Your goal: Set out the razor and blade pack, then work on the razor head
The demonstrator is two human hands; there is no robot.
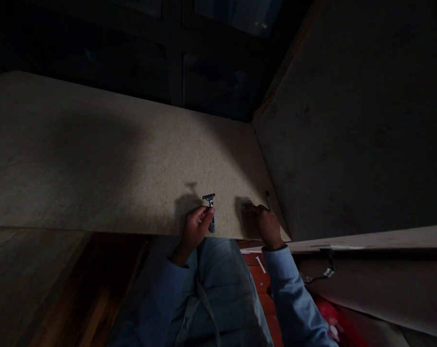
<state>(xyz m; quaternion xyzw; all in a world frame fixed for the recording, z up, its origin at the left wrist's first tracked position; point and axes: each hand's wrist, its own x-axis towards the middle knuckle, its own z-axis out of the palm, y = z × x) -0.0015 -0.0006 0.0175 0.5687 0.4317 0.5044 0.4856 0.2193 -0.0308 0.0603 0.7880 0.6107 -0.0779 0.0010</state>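
A razor stands upright in my left hand, its wide dark head at the top and its handle pinched between thumb and fingers. The hand is closed and just above the front part of the pale ledge. To the right, my right hand reaches in over the ledge with its fingers bent together. Its fingertips are at a small clear pack with a bit of green on it; dim light and the fingers hide part of it. Just behind the right hand lies a thin stick-like thing with a dark tip.
A dark window borders the ledge at the back. On the right a grey wall closes it off. Below the front edge are my legs, a red-brown floor with a white strip, and a black cable at right.
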